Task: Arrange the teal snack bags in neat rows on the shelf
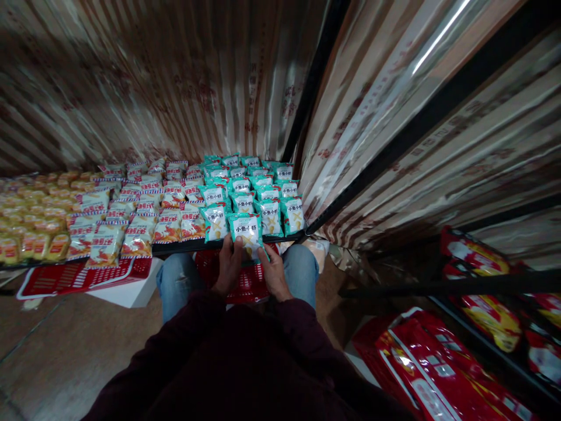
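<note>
Both hands grip one teal snack packet (246,229) at the front edge of a low black shelf (184,248). My left hand (228,266) pinches its lower left side, and my right hand (274,272) holds its lower right corner. Behind the packet, several rows of matching teal packets (252,187) stand on the shelf. A red basket (248,280) rests between my knees, under the hands.
Red-and-white snack packets (144,210) and yellow packets (30,216) fill the shelf to the left. A red tray (79,278) lies on a white box on the floor. Large red bags (438,368) sit on a rack at the right. Striped plastic curtains hang behind.
</note>
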### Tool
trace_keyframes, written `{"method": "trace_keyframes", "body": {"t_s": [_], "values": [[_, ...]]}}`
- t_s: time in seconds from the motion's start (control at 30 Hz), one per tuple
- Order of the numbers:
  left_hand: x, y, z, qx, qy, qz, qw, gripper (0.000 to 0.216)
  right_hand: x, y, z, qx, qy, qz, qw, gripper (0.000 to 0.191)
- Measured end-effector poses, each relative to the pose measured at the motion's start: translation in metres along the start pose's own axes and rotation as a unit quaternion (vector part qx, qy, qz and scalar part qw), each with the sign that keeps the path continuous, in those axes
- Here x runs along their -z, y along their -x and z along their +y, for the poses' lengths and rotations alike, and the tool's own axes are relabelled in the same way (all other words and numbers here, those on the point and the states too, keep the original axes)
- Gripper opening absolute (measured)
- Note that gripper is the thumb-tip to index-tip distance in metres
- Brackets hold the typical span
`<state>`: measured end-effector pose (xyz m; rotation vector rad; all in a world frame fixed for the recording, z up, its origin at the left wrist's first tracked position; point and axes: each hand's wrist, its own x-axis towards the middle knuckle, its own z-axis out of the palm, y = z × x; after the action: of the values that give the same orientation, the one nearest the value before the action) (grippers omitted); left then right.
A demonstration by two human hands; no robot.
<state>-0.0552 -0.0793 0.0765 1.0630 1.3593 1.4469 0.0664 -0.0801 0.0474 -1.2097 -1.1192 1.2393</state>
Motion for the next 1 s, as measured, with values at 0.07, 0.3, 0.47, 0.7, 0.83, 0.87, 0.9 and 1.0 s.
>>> {"method": "trace_keyframes", "body": {"t_s": [0.07,0.3,0.47,0.7,0.83,0.87,0.9,1.0], "values": [[0.000,-0.001,0.000,-0.005,-0.026,0.008,1.000,0.042,0.000,-0.001,0.000,-0.003,0.005,-0.009,1.000,0.054],[0.002,-0.003,-0.005,0.005,-0.083,-0.002,0.997,0.041,-0.002,-0.002,0.001,-0.015,-0.021,-0.025,0.999,0.051],[0.000,-0.004,-0.001,-0.006,-0.032,-0.034,0.999,0.043,-0.005,-0.006,0.007,-0.027,-0.030,0.033,0.999,0.050],[-0.003,-0.005,0.003,0.015,-0.023,-0.021,0.999,0.041,-0.007,-0.007,0.002,-0.025,-0.046,0.043,0.998,0.046],[-0.003,-0.006,-0.003,0.005,-0.100,0.040,0.994,0.042,-0.007,-0.004,-0.004,-0.024,-0.041,0.050,0.998,0.046],[-0.003,-0.006,-0.005,-0.015,-0.126,0.060,0.990,0.041,-0.007,-0.003,-0.005,-0.025,-0.035,0.057,0.997,0.047],[-0.004,-0.007,-0.006,-0.043,-0.152,0.076,0.985,0.040,-0.007,-0.003,-0.006,-0.026,-0.029,0.064,0.997,0.047],[-0.004,-0.009,-0.008,-0.153,-0.214,0.103,0.959,0.030,-0.007,-0.003,-0.008,-0.019,-0.016,0.081,0.996,0.047]]}}
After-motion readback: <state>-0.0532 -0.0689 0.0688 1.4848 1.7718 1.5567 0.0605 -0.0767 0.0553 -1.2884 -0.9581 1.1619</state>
